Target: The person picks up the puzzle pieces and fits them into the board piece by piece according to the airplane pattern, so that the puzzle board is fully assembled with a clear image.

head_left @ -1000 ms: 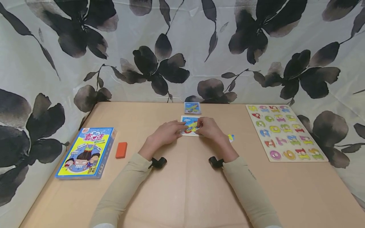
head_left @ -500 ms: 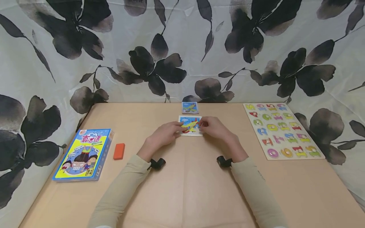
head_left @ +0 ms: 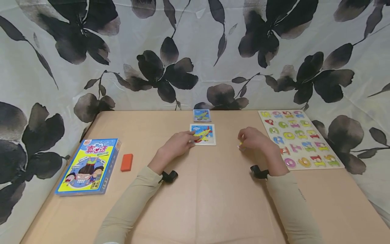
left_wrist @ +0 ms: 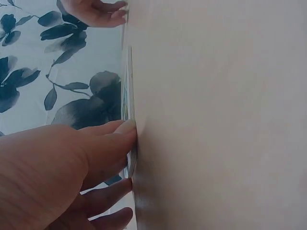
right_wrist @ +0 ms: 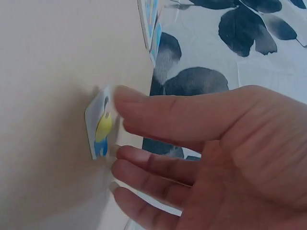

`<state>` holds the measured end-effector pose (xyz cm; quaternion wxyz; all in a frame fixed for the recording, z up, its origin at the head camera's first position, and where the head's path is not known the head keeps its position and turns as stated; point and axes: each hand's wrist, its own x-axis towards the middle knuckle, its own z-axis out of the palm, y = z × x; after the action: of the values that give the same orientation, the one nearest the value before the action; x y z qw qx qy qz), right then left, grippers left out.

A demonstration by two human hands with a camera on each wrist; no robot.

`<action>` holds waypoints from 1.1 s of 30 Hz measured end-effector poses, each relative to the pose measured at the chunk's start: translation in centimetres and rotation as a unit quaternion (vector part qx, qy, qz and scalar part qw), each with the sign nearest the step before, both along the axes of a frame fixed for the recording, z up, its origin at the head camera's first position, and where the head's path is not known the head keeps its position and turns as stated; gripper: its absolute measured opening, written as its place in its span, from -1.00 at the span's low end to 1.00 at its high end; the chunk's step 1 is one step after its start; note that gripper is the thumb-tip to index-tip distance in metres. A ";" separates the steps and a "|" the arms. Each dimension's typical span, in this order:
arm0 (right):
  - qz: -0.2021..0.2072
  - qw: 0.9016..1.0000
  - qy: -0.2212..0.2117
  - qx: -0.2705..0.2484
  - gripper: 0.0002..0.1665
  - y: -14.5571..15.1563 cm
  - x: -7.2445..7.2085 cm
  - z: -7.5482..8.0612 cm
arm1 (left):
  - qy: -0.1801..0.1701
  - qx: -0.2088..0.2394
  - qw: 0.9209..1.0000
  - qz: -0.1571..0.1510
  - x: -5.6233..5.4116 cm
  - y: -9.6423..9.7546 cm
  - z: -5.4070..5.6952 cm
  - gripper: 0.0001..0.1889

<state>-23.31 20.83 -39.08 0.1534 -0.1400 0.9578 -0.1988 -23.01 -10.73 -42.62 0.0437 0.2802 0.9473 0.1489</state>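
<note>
A small picture puzzle with a yellow plane on blue sky and a white border lies at the table's far middle. My left hand holds its near left corner, thumb at the front edge and fingers along the left side; in the left wrist view the puzzle's thin edge shows beyond the thumb. Right of it, my right hand pinches a small puzzle piece, white-edged with yellow and blue print. The piece tilts up from the table, and the index finger is largely hidden behind the thumb.
Behind the puzzle lies a smaller card with a similar plane picture. At right is a white sheet of colourful shapes. On the left are an orange block and a blue-and-yellow box. Floral cloth hangs behind the table.
My right hand has left the puzzle's right side and moved right to the loose piece, which it now pinches. My left hand stays at the puzzle's left corner.
</note>
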 end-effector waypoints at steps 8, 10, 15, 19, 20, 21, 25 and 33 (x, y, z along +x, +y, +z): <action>-0.029 0.999 -0.033 -0.002 -0.68 0.0 0.0 -0.5 | 0.013 -0.006 1.000 0.005 0.1 0.1 0.2 -0.61; -0.041 0.998 -0.042 -0.004 -0.71 -0.1 0.0 -0.5 | 0.016 -0.009 1.000 0.007 0.2 0.1 0.3 -0.61; -0.066 0.996 -0.057 -0.002 -0.74 0.0 0.1 -0.5 | 0.026 -0.014 1.000 0.006 0.1 0.1 0.2 -0.61; -0.081 0.995 -0.052 0.012 -0.72 0.1 0.3 -0.3 | 0.034 -0.013 0.999 -0.003 0.1 0.1 -0.1 -0.63; -0.083 0.995 -0.050 0.015 -0.72 0.0 0.3 -0.3 | 0.035 -0.013 0.999 -0.004 0.1 0.1 -0.1 -0.63; -0.084 0.995 -0.049 0.017 -0.73 0.0 0.4 -0.3 | 0.036 -0.012 0.999 -0.004 0.0 0.1 -0.1 -0.63; -0.091 0.995 -0.048 0.018 -0.70 0.1 0.3 -0.3 | 0.035 -0.012 0.999 -0.001 0.1 0.2 -0.1 -0.64; -0.086 0.994 -0.065 -0.025 -0.68 1.4 -0.5 -1.1 | 0.013 -0.009 1.000 0.008 0.3 0.2 0.2 -0.64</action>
<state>-23.86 22.26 -40.18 0.1938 -0.0482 0.9491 -0.2437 -22.68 -10.52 -42.43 0.0331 0.2741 0.9513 0.1370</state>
